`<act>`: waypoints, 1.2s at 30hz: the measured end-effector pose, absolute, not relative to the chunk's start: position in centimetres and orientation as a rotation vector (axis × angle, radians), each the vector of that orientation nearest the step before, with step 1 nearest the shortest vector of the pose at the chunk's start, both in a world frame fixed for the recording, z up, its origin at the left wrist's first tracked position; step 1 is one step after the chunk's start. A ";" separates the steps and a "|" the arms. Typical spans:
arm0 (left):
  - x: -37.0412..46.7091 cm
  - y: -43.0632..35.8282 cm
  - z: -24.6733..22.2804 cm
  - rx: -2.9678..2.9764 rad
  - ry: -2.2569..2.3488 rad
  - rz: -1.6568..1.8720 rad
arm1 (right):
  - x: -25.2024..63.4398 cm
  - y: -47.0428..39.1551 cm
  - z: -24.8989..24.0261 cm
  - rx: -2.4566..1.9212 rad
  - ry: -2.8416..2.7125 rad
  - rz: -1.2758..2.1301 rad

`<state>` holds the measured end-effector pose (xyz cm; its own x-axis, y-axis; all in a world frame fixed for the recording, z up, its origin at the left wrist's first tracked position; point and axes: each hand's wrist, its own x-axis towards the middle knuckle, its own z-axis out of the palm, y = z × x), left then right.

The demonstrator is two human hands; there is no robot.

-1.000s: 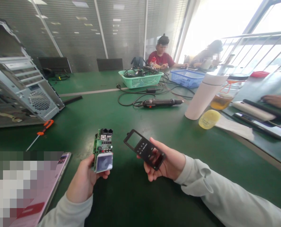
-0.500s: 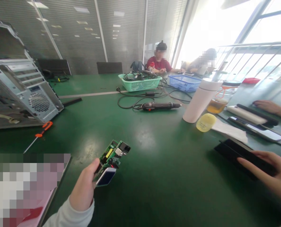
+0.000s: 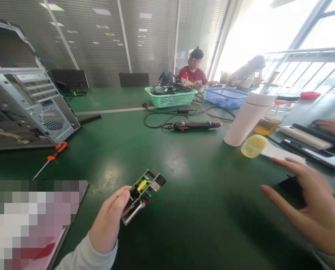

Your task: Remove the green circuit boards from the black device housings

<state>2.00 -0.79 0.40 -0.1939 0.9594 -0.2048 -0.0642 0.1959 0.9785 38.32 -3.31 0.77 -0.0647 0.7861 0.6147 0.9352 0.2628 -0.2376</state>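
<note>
Gripped between the thumb and fingers of my left hand is a small green circuit board, held tilted above the green table. It carries a yellow part, a metal port and a black block, with a pale flat piece on its underside. On the right, my right hand is open, thumb and fingers spread, holding nothing. A black flat object lies on the table behind and beneath it, largely covered by the hand; whether they touch I cannot tell.
An open metal computer case stands at left, an orange-handled screwdriver before it. A black electric screwdriver with its cord lies mid-table. Beyond are a green basket of cables and a blue basket. A white tumbler stands right.
My right hand has let go of the black object, lifted and spread its fingers. My left hand has turned the circuit board, so the pale piece shows edge-on. The view has shifted slightly.
</note>
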 end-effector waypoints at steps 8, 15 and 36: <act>3.0 -1.6 0.8 1.212 1.416 1.240 | 24.1 0.2 3.0 -0.989 -2.277 0.064; 2.3 -1.9 1.0 1.831 1.307 1.135 | 21.5 1.5 2.0 -0.714 -2.350 0.280; 1.1 -1.0 -2.8 1.992 1.451 1.035 | 21.9 2.8 -0.3 -0.922 -1.382 1.843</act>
